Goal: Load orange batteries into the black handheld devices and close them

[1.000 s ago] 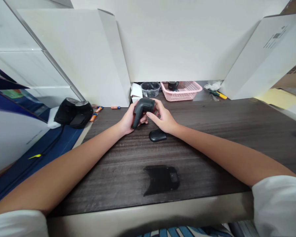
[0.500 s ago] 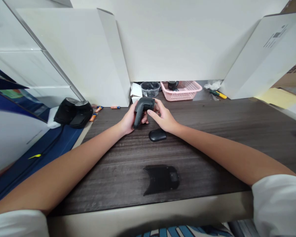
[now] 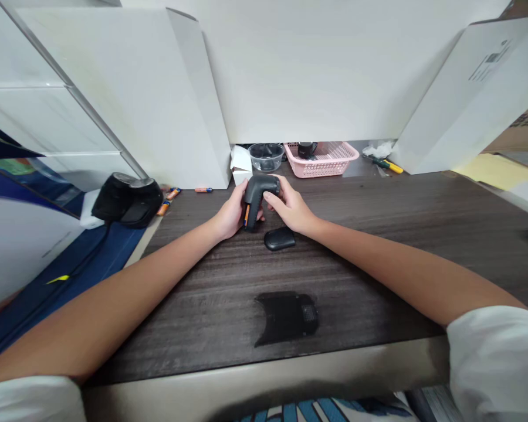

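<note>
Black handheld device point(image 3: 256, 196) btwn both hands point(image 3: 264, 212), fingers curled round it, L+R.

This looks like a small work spot at a dark wood table point(image 3: 378, 234), but home or office, I cannot tell. Past the fingers point(image 3: 276, 203) are a tall white board point(image 3: 325, 70), a pink basket point(image 3: 317, 170) and a clear bowl point(image 3: 266, 165). Little batteries point(image 3: 163, 208) lie left of them.
</note>
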Demonstrator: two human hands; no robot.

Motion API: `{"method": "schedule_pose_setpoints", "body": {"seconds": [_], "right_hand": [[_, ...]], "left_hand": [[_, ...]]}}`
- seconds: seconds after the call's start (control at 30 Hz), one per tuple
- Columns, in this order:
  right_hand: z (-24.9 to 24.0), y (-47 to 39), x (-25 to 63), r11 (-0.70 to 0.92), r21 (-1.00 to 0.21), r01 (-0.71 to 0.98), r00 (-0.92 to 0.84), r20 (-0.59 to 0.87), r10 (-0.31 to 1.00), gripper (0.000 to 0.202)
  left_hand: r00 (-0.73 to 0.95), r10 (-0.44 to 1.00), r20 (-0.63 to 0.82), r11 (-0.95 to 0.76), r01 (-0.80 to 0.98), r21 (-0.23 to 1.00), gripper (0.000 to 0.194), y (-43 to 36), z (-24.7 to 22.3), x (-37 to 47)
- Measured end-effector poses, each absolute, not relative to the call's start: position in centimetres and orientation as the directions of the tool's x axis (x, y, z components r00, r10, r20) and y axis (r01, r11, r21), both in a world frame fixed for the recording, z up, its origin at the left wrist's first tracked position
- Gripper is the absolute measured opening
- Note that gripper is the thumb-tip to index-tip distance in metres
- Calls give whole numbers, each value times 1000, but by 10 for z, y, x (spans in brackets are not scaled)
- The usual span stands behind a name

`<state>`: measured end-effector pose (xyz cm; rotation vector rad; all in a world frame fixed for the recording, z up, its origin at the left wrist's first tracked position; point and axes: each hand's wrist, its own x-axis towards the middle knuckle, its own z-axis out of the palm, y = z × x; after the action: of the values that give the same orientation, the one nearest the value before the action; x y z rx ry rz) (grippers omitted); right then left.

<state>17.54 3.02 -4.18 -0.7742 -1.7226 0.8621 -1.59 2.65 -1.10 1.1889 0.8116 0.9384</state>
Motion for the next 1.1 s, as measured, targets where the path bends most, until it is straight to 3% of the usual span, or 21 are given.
{"method": "schedule_pose_setpoints", "body": {"seconds": [1.1], "right_hand": [[-46,36,177,506,-852,132,-296,454,841,53]], "left_hand": [[351,936,-21,71,-132,989,68,26,-12,-12]]}}
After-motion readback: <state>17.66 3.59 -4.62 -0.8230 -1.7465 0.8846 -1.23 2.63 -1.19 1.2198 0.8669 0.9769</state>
